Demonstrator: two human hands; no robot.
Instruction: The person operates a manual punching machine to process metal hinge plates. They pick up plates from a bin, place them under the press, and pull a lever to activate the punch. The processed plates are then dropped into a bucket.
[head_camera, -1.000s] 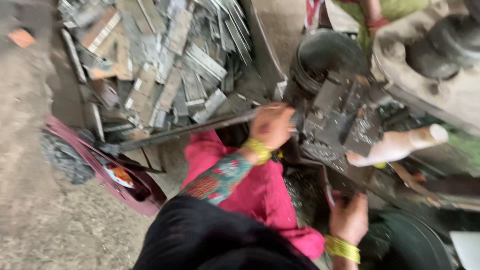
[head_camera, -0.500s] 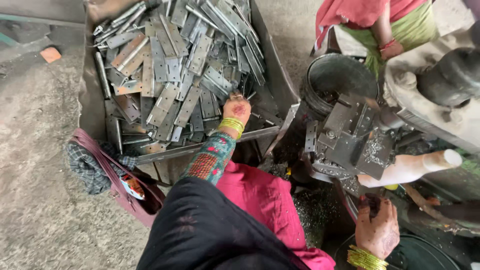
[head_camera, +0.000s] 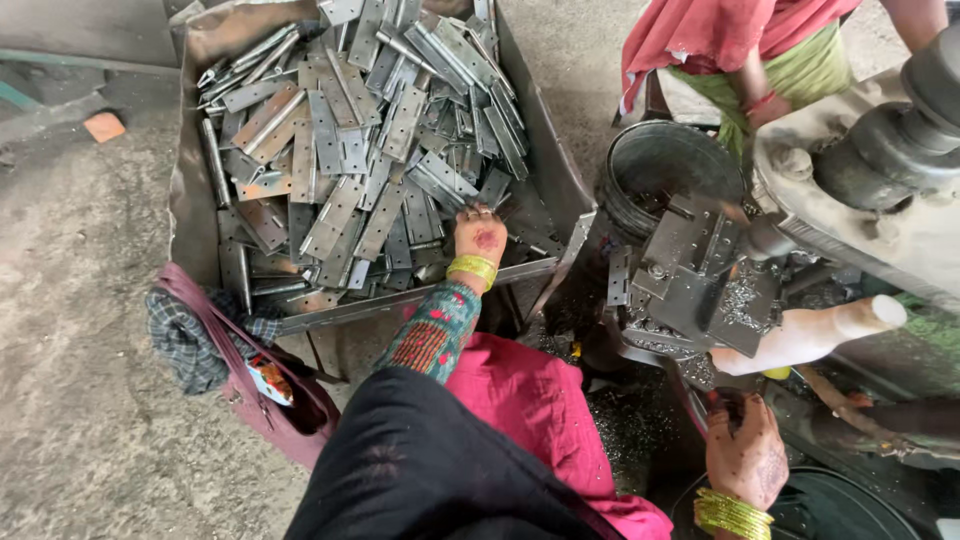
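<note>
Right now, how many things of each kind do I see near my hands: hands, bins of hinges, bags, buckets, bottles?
Own hands: 2, the left hand in the hinges, the right hand low by the machine
Metal bin of hinges: 1
Maroon bag: 1
Dark bucket: 1
Pale bottle: 1
Total: 6

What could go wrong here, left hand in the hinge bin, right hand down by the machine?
1. The left hand reaches into loosely heaped metal hinges; bare fingers may catch on edges or get pinched if the pile shifts.
2. The right hand rests near the machine, with metal shavings around it, while the view points at the bin; a cut seems possible.
</note>
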